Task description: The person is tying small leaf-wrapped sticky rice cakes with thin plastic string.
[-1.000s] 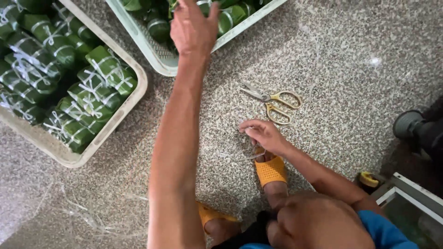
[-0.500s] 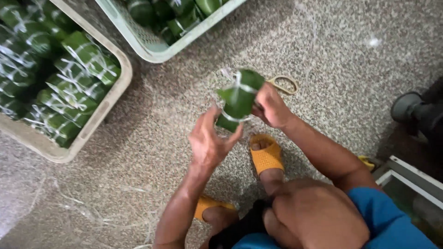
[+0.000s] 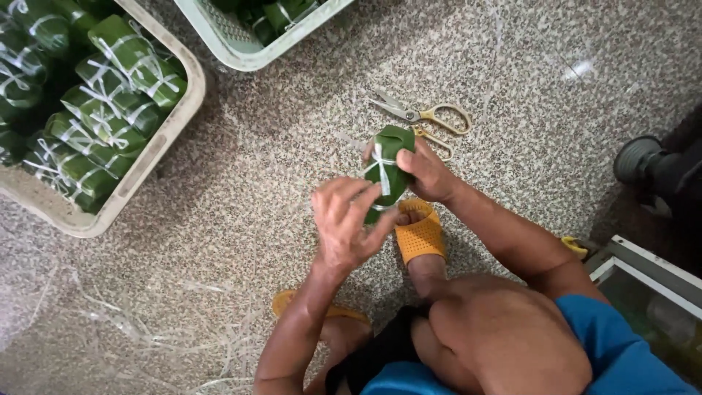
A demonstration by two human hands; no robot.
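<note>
One leaf-wrapped parcel (image 3: 388, 170), green and bound with pale string, sits just above the centre of the frame, held between both of the person's hands. The left hand (image 3: 349, 223) is below and left of it, fingers curled and closed around the parcel's lower end. The right hand (image 3: 426, 172) grips the parcel's right side, thumb and fingers pressed against the leaf; its fingertips are mostly hidden behind the parcel.

Just above and to the right of the parcel lies one pair of scissors (image 3: 420, 117) with yellow handles, flat on the speckled stone floor (image 3: 256, 183), blades pointing left. Two orange sandals show on the person's feet: one (image 3: 419, 230) right under the hands, the other (image 3: 322, 307) lower and left, partly covered by the left forearm.

Two crates are in view. A beige crate (image 3: 150, 164) at the upper left is packed with tied green parcels; roughly a dozen can be made out, though the frame edge cuts off others. A pale green crate (image 3: 241, 51) at the top edge holds a few more, too cropped to count. Loose pale string scraps (image 3: 131, 322) are scattered on the floor at the lower left.
</note>
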